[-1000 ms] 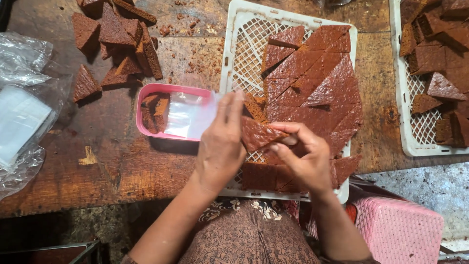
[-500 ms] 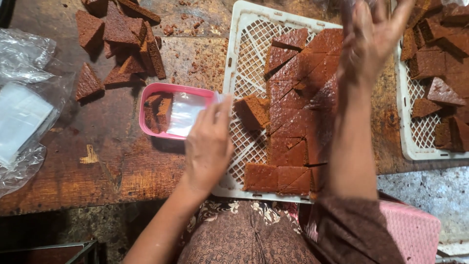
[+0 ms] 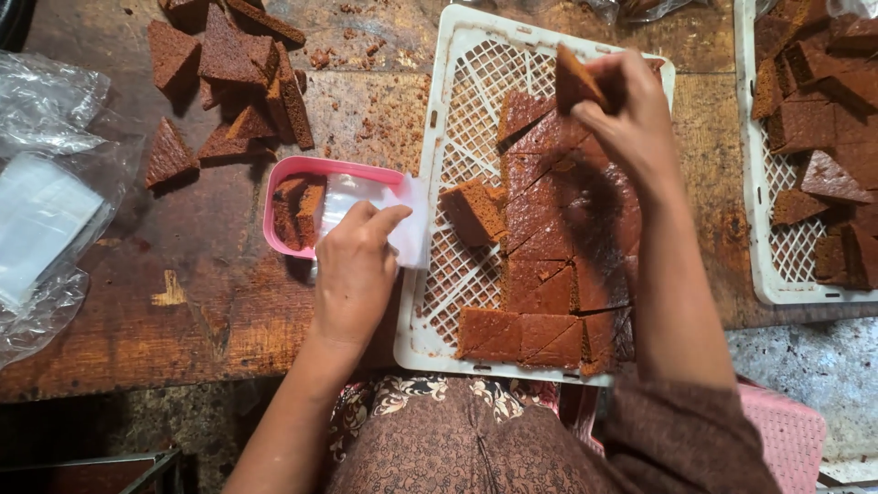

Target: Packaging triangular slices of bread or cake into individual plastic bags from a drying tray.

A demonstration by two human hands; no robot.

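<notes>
My left hand [image 3: 355, 270] rests on a clear plastic bag [image 3: 375, 215] lying over a small pink tray [image 3: 283, 215] that holds a couple of brown cake pieces. My right hand [image 3: 626, 114] is raised over the far end of a white lattice crate [image 3: 448, 137] and pinches one brown cake piece [image 3: 574, 80]. The crate carries several cut brown cake slabs [image 3: 558, 265]; one loose piece [image 3: 473, 209] sits tilted near its left side.
A heap of cake offcuts [image 3: 233, 69] lies on the worn wooden table [image 3: 155, 311] at the far left. Crumpled clear plastic bags [image 3: 46, 183] sit at the left edge. A second white crate [image 3: 777, 247] with cake pieces stands at the right. A pink basket [image 3: 791, 434] is below.
My right hand came back from the right crate to the middle crate's far end, now holding a cake piece. My left hand stayed by the pink tray, settling on the plastic bag.
</notes>
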